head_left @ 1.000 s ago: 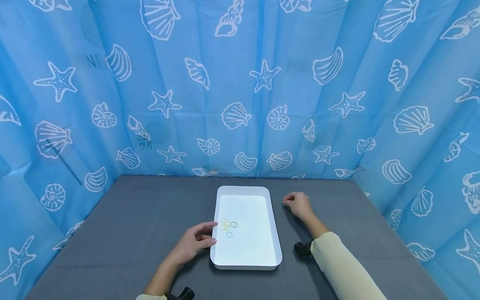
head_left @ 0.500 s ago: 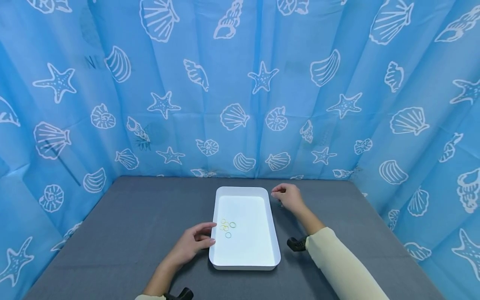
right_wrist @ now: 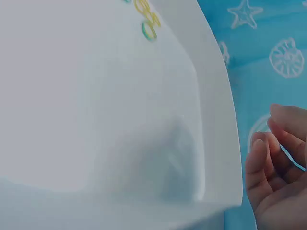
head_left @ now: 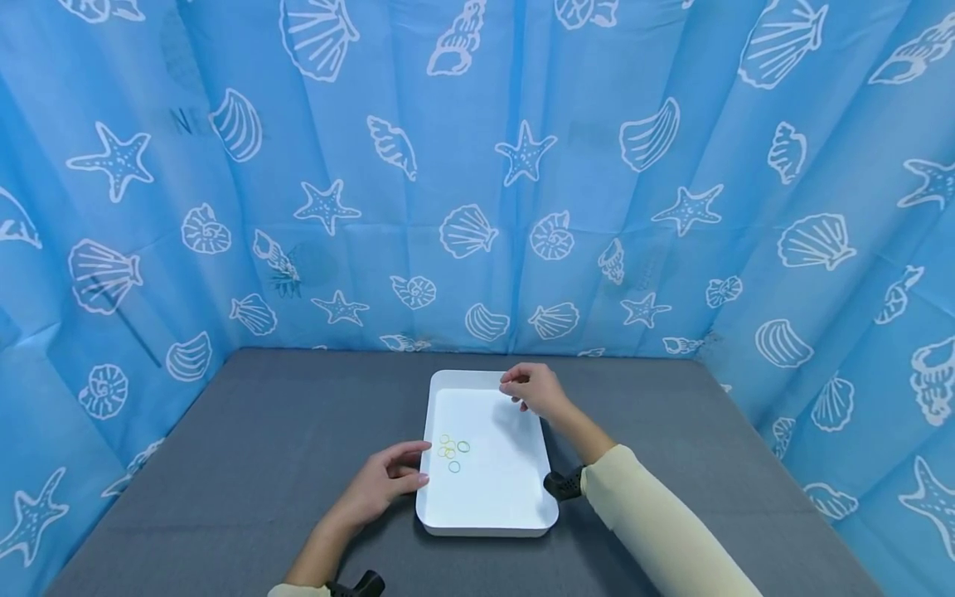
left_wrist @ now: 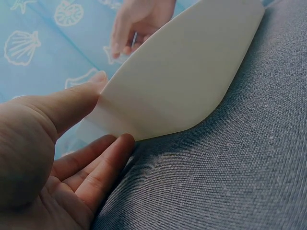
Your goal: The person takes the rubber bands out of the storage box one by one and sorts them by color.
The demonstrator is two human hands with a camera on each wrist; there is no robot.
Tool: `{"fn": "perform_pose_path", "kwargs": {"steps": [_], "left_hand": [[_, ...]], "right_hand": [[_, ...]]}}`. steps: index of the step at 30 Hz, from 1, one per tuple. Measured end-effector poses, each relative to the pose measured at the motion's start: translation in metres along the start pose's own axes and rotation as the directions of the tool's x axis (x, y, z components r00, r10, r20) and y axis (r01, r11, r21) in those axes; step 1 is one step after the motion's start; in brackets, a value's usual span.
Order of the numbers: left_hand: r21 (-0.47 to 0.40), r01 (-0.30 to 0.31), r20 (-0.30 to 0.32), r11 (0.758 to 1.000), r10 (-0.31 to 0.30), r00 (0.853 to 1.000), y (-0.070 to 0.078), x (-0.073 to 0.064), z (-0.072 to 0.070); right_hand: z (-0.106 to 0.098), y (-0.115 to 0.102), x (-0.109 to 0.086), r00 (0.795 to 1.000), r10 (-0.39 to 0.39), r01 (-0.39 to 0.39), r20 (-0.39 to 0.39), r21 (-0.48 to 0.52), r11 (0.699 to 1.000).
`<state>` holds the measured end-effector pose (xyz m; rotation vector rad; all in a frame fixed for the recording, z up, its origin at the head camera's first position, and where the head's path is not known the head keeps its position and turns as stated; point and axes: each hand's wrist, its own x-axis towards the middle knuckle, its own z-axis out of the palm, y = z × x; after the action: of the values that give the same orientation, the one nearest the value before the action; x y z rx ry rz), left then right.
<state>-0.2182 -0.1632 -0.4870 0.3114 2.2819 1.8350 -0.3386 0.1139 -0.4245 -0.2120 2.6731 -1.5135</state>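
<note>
A shallow white tray (head_left: 488,506) lies on the grey table. Inside, toward its left, are several small rubber bands (head_left: 448,448), yellow and green. My left hand (head_left: 379,485) holds the tray's left side; in the left wrist view the thumb (left_wrist: 91,91) is at the rim and the fingertips (left_wrist: 125,141) at the lower edge. My right hand (head_left: 539,390) is over the tray's far right corner, thumb and index tips pinched together. A thin pale line (right_wrist: 291,158) shows between its fingers; the rubber band they pinch is mostly hidden.
Grey cloth (head_left: 298,414) covers the table around the tray. A blue curtain (head_left: 418,191) with white shells and starfish stands behind and at both sides. Black wrist cameras (head_left: 563,484) are strapped to both wrists.
My right hand has lifted from the table right of the tray, where it pinched a small green band, and moved left over the tray's far right corner. The left hand has stayed still.
</note>
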Motion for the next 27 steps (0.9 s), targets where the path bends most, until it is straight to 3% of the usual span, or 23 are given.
{"fn": "perform_pose_path", "kwargs": {"steps": [6,14,27], "left_hand": [[0.003,0.006,-0.001,1.000,-0.006,1.000,0.000,0.001,0.000],[-0.004,-0.006,0.000,1.000,0.006,1.000,0.004,-0.001,0.000],[-0.011,-0.017,0.005,1.000,0.017,1.000,0.002,-0.001,0.000]], "right_hand": [[0.018,-0.005,-0.002,0.989,-0.066,0.073,0.132,-0.047,0.996],[0.036,-0.006,-0.008,0.913,-0.153,0.238,0.377,-0.189,0.953],[0.046,0.001,-0.008,0.859,-0.127,0.274,0.496,-0.237,0.932]]}}
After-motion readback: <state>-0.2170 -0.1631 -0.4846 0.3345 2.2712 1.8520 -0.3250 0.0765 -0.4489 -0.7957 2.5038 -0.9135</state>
